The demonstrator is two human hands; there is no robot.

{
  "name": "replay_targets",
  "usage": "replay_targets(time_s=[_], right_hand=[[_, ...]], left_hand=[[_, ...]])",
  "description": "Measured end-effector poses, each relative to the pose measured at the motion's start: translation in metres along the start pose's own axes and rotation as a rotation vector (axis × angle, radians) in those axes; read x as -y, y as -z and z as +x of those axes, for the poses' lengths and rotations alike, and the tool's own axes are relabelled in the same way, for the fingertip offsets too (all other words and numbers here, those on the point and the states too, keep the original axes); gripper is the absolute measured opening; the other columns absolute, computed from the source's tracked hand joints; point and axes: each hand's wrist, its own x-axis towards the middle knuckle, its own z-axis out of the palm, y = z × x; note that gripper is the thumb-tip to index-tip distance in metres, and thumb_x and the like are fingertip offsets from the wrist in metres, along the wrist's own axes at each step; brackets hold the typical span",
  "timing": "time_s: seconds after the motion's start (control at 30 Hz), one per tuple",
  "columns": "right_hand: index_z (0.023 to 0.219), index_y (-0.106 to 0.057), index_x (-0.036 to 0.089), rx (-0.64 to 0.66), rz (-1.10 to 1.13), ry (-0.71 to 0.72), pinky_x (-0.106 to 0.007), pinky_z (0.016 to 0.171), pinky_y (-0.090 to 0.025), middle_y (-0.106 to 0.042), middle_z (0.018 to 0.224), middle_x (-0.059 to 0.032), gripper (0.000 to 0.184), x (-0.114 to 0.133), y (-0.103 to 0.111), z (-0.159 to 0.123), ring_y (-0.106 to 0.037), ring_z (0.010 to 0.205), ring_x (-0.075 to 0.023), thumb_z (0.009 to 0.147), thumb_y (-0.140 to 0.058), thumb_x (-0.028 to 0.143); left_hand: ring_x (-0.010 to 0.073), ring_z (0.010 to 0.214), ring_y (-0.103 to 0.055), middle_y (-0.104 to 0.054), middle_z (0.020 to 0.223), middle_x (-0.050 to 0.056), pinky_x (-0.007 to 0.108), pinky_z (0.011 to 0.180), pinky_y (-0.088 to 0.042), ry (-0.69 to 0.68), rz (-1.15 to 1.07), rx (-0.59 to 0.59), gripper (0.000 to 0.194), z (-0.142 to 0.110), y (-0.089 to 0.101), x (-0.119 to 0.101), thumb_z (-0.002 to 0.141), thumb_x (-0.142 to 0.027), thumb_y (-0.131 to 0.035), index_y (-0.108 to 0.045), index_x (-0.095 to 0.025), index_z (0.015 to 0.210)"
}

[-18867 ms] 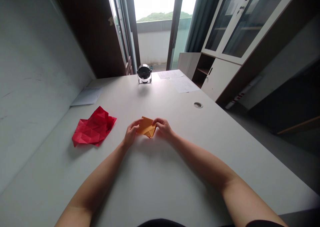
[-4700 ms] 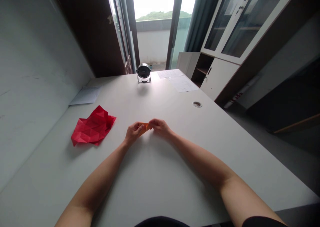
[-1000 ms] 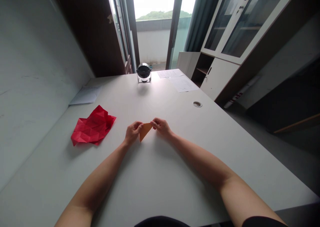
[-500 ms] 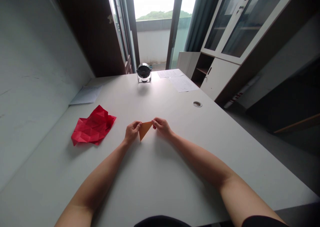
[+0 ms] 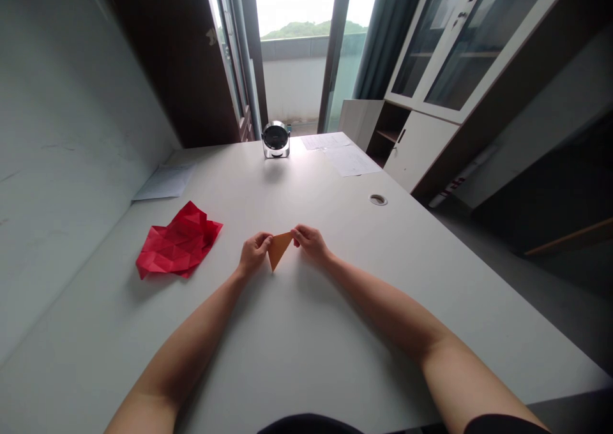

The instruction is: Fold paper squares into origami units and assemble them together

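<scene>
A small orange piece of folded paper [image 5: 279, 249], triangular in outline, is stretched between my two hands with one point hanging down. My left hand [image 5: 255, 251] pinches its upper left corner. At the upper right corner, the fingertips of my right hand [image 5: 310, 239] are closed on it. Whether the lower point touches the table I cannot tell. Off to the left lies a creased sheet of red paper [image 5: 177, 242], its folds standing up a little from the white table [image 5: 306, 344].
A round black device on a silver stand [image 5: 276, 140] stands at the table's far edge. Printed sheets [image 5: 352, 159] lie at the back right, near a cable hole [image 5: 378, 200]. Another paper [image 5: 165, 181] rests by the left wall. Cabinets [image 5: 421, 143] stand beyond on the right.
The orange paper's lower point has swung slightly to the right, and its left edge has tilted. Both hands keep almost the same place and hold.
</scene>
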Motion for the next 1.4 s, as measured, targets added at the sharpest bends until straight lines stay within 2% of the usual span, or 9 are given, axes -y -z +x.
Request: replay_targets(time_s=[0.13,0.23,0.47,0.63,0.77,1.1,1.4], right_hand=[[0.073,-0.057,0.02,-0.042,0.029,-0.019,-0.026,0.059,-0.041,-0.059,0.06,0.0005,0.046,-0.0014,-0.0002,0.002,-0.05,0.056,-0.0133,0.092,-0.054,0.062],[0.073,-0.057,0.02,-0.047,0.074,-0.022,-0.026,0.059,-0.041,-0.058,0.059,0.0008,0.046,-0.0035,-0.0004,0.0029,-0.051,0.056,-0.0134,0.091,-0.055,0.062],[0.073,-0.058,0.019,0.02,0.143,-0.039,-0.027,0.064,-0.045,-0.062,0.064,-0.001,0.049,-0.0062,-0.0011,0.0024,-0.055,0.059,-0.0136,0.094,-0.049,0.062],[0.085,-0.063,0.019,0.128,0.257,-0.079,-0.028,0.065,-0.048,-0.062,0.068,-0.0013,0.043,-0.0072,-0.0018,0.0022,-0.058,0.063,-0.0154,0.087,-0.06,0.061],[0.088,-0.066,0.019,0.217,0.244,-0.041,-0.028,0.066,-0.049,-0.064,0.073,-0.0019,0.038,-0.0051,-0.0007,0.0011,-0.059,0.067,-0.0156,0.086,-0.066,0.057],[0.095,-0.069,0.018,0.291,0.195,-0.013,-0.03,0.07,-0.051,-0.067,0.079,-0.0047,0.043,-0.0024,0.0008,0.001,-0.062,0.072,-0.0174,0.084,-0.067,0.06],[0.093,-0.069,0.017,0.313,0.17,-0.006,-0.029,0.069,-0.05,-0.067,0.079,-0.0053,0.046,0.0013,0.0033,0.0001,-0.062,0.073,-0.0175,0.085,-0.067,0.062]], left_hand=[[0.0201,0.079,-0.065,-0.072,0.085,0.004,0.029,0.072,-0.049,0.03,-0.009,0.089,0.027,-0.0009,-0.0017,0.0024,0.088,-0.044,-0.062,-0.073,-0.02,0.093],[0.0198,0.076,-0.065,-0.072,0.083,0.004,0.029,0.071,-0.051,0.039,-0.019,0.115,0.027,-0.0012,-0.0026,0.0033,0.087,-0.044,-0.064,-0.074,-0.02,0.094],[0.0164,0.071,-0.062,-0.069,0.08,0.004,0.027,0.068,-0.05,0.032,-0.149,0.073,0.029,0.0025,-0.0015,0.0043,0.086,-0.045,-0.065,-0.072,-0.017,0.092],[0.0159,0.069,-0.06,-0.067,0.079,0.004,0.028,0.066,-0.05,0.06,-0.21,0.043,0.031,0.005,-0.0001,0.0046,0.086,-0.046,-0.065,-0.071,-0.016,0.093],[0.0159,0.07,-0.059,-0.067,0.08,0.004,0.028,0.067,-0.049,0.074,-0.213,0.03,0.032,0.0053,0.0009,0.0043,0.086,-0.046,-0.065,-0.071,-0.016,0.094],[0.0156,0.07,-0.056,-0.065,0.081,0.004,0.029,0.068,-0.049,0.098,-0.278,0.048,0.032,0.0068,0.0007,0.0011,0.083,-0.047,-0.065,-0.07,-0.016,0.093],[0.0161,0.072,-0.057,-0.066,0.084,0.005,0.029,0.068,-0.049,0.101,-0.308,0.04,0.032,0.0068,-0.0001,0.0004,0.084,-0.046,-0.065,-0.07,-0.016,0.094]])
